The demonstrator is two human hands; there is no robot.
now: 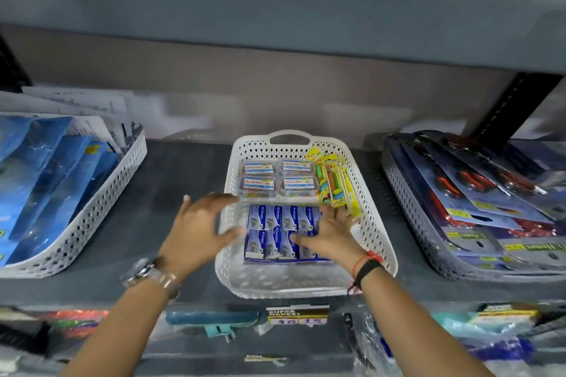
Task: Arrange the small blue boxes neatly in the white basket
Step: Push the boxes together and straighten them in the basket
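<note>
Blue boxes lie in the near half of the white basket, set in two rows that touch one another, on the grey shelf. Behind them, in the far half, sit four clear tubs with labelled lids, and a bundle of yellow packets leans along the right wall. The right hand lies flat over the right end of both rows, fingers spread and pressing down, with nothing gripped. The left hand is open, palm turned toward the basket's left wall, thumb and fingers apart, holding nothing; whether it touches the wall cannot be told. The step in hand appears to be squaring the block of boxes. To do it well, steady the basket with the left hand so that it does not slide on the shelf, then use the flat right hand to push the rows leftward and toward the near wall until the edges line up. Keep the pressure light, since the boxes look like thin card and may tip or ride over one another. Avoid nudging the yellow packets, which stand just beside the right fingertips. Some bare floor shows at the left of the rows, so the block likely has room to shift.
</note>
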